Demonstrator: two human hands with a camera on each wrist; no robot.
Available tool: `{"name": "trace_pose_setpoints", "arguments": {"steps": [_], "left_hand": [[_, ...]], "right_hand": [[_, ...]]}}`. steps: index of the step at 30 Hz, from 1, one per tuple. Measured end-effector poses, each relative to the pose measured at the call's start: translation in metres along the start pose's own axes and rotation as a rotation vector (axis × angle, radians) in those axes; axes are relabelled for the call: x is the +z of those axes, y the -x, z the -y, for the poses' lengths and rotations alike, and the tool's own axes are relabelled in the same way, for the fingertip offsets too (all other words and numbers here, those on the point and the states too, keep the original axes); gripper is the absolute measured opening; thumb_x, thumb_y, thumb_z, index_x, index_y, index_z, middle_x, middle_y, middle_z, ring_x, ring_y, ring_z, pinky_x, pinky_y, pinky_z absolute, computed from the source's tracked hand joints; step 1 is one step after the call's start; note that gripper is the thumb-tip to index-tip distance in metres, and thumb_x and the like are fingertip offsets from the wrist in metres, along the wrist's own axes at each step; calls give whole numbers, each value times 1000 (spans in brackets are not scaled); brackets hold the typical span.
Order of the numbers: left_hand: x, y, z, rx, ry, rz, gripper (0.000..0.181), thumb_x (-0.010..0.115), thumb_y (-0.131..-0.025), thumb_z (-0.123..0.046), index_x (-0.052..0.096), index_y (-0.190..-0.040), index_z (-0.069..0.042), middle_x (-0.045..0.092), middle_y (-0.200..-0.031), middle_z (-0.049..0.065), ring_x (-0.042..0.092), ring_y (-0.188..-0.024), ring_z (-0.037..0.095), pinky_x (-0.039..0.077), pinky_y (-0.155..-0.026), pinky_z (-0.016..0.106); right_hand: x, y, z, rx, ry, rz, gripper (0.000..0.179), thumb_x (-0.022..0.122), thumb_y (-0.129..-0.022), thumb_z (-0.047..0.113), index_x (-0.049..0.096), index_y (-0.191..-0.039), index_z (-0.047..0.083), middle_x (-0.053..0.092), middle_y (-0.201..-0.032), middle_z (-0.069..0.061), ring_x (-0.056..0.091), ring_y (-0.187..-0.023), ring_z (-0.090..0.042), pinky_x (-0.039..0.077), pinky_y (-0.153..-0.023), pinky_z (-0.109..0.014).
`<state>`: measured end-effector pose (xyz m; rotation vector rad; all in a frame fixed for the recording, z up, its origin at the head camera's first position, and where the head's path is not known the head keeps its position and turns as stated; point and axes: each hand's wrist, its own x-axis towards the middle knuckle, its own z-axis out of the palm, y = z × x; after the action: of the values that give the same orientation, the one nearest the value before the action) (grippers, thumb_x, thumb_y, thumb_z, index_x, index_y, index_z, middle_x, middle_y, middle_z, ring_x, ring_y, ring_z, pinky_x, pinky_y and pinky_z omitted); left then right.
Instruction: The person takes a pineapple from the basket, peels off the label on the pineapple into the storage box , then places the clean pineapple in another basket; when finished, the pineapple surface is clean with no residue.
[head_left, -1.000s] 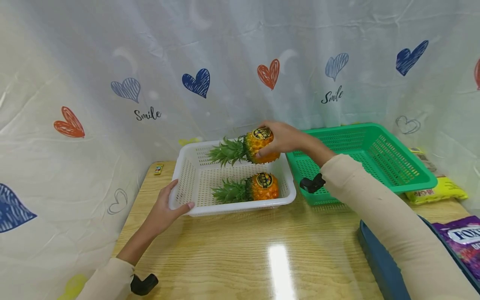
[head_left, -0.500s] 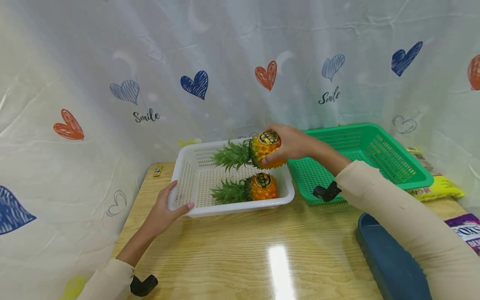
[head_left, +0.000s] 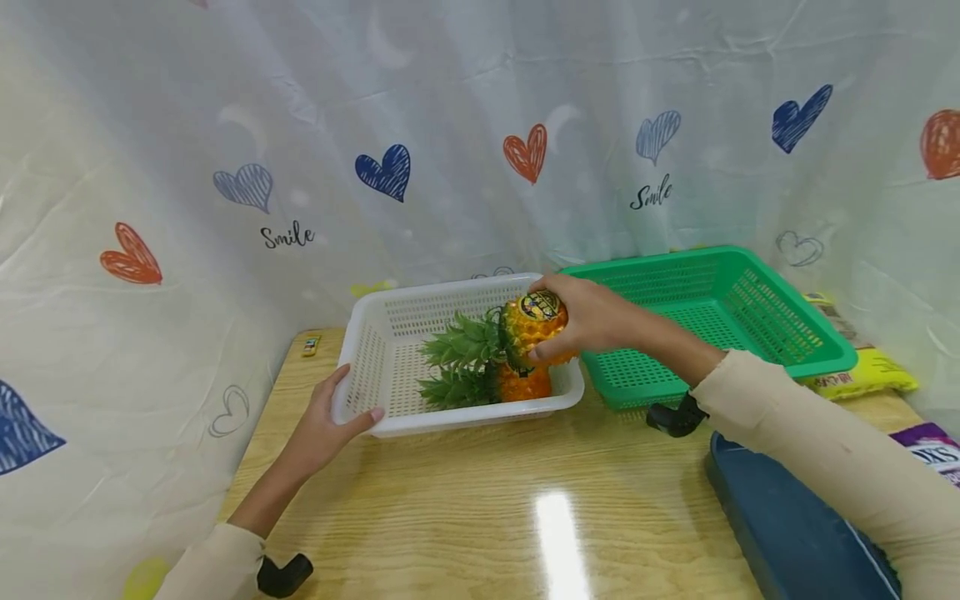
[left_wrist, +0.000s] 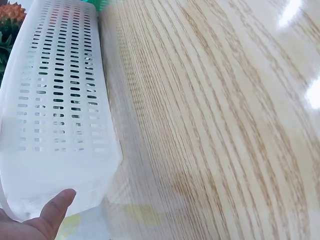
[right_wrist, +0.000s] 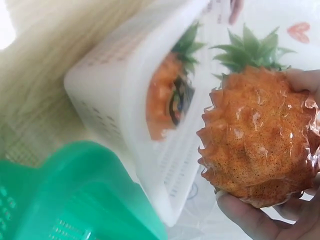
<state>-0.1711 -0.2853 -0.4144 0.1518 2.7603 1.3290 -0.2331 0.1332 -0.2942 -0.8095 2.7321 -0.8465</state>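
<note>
My right hand (head_left: 596, 318) grips a pineapple (head_left: 534, 329) with a round black-and-yellow label by its orange body, its green crown pointing left. It is held over the right part of a white basket (head_left: 480, 414). A second pineapple (head_left: 527, 387) lies in that basket near its front wall, partly hidden by the held one in the head view. My left hand (head_left: 324, 423) holds the basket's front left corner, its thumb over the rim. In the right wrist view the held pineapple (right_wrist: 257, 135) shows its spiky base, with fingers around it and the basket (right_wrist: 127, 85) beyond.
A green basket (head_left: 817, 367) stands right beside the white one. Behind its right end lies a yellow packet (head_left: 862, 375). A dark blue tray (head_left: 787, 508) and a purple bag (head_left: 933, 446) are at the front right. One tiny yellow packet (head_left: 311, 345) lies at the table's left edge.
My right hand has moved the held pineapple rightward and down toward the front of the white basket, so it now overlaps the lying one in view. My left hand stays on the basket.
</note>
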Motion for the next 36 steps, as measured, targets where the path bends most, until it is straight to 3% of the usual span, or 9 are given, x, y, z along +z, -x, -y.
{"name": "trace_pose_setpoints", "arguments": {"steps": [12, 28, 36], "left_hand": [[0, 1, -3, -9, -2, 14, 100, 70, -93, -44, 6, -162, -11, 14, -159, 27, 47, -129, 42, 45, -100, 51], [0, 1, 1, -14, -17, 1, 100, 70, -93, -45, 7, -162, -9, 15, -158, 27, 46, -129, 42, 43, -101, 54], [0, 0, 1, -7, -13, 1, 99, 69, -93, -45, 7, -162, -10, 14, -159, 27, 46, -130, 43, 44, -100, 54]], "right_hand": [[16, 36, 7, -14, -38, -34, 87, 86, -73, 44, 46, -144, 14, 56, -120, -3, 59, -92, -17, 54, -73, -31], [26, 74, 13, -12, -10, -60, 89, 86, -71, 49, 48, -143, 16, 57, -128, -1, 58, -95, -15, 51, -76, -32], [43, 95, 16, -12, -28, -32, 89, 86, -70, 46, 47, -145, 18, 56, -129, 1, 58, -87, -10, 51, -68, -27]]}}
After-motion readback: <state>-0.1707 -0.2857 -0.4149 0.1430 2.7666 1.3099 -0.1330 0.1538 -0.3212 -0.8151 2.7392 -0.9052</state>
